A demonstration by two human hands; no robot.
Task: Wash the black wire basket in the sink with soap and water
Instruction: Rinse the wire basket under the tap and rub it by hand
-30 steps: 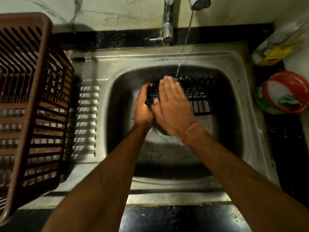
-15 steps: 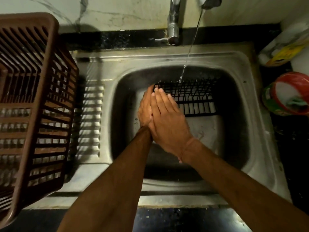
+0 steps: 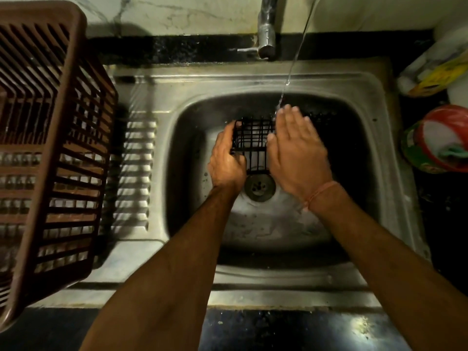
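Head cam looks straight down into the steel sink (image 3: 374, 79), where the black wire basket (image 3: 252, 138) sits mid-frame just above the drain (image 3: 259, 186). Left hand (image 3: 226, 160) has its fingers curled around the basket's left edge, while the right hand (image 3: 297, 150) lies flat with straight fingers over its right side under the thin water stream (image 3: 295, 57). Brown plastic crate (image 3: 50, 138) fills the left of the frame, and the tap (image 3: 266, 34) is top center.

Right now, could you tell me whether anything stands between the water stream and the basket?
Yes: the right hand, fingers flat over the basket, takes the stream at its fingertips. The left hand grips the basket's left side.
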